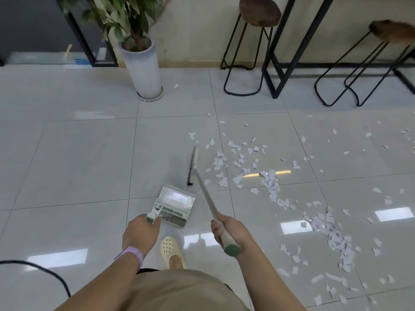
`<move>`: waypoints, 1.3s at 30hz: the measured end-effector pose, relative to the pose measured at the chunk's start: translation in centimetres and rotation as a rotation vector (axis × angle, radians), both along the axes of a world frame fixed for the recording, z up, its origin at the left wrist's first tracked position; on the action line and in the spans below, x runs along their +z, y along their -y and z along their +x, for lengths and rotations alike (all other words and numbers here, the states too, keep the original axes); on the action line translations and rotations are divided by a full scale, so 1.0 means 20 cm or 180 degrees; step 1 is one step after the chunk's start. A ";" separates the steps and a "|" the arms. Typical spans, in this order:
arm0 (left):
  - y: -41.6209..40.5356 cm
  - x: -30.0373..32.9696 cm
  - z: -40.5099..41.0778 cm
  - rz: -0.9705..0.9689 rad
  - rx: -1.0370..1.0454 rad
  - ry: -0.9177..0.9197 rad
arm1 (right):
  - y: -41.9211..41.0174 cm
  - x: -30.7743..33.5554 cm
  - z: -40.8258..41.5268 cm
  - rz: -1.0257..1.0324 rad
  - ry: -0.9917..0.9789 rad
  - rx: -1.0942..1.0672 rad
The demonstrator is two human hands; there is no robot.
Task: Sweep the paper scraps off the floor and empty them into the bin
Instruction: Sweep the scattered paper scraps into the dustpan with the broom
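Most paper scraps [272, 187] lay unswept on the floor [67, 153] beyond the right hand [231, 230] gripping the broom [202, 182], while the left hand [140, 232] held the empty dustpan [175, 206]; no bin visible.

The single head view looked forward and down from standing height, floor tiles [89, 153] near, wall [197, 30] far.

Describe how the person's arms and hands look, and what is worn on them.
Both forearms are bare, with no sleeves and no gloves. The left hand has a pale lilac band around its wrist. The right hand wears nothing visible: no ring, watch or band.
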State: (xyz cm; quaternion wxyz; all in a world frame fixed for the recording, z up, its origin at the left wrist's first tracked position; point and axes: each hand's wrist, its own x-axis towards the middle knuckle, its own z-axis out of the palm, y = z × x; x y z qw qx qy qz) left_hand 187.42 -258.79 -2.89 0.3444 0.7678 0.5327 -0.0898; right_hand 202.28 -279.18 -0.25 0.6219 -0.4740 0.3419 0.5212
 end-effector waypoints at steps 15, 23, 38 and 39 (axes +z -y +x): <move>-0.50 -0.02 0.14 0.0021 -0.0080 -0.0216 | -0.58 -0.20 0.32 0.0070 -0.0439 0.0073; -0.51 -0.03 0.34 -0.0046 -0.0064 -0.0268 | -0.17 -0.25 0.67 -0.1418 -0.0031 -0.0299; -0.17 -0.03 1.13 0.0147 -0.0247 -0.0247 | 0.37 -0.21 1.36 -0.2121 0.0452 -0.0435; -0.17 -0.02 1.13 0.0153 -0.0243 -0.0264 | 0.32 -0.21 1.36 -0.2045 0.0516 -0.0490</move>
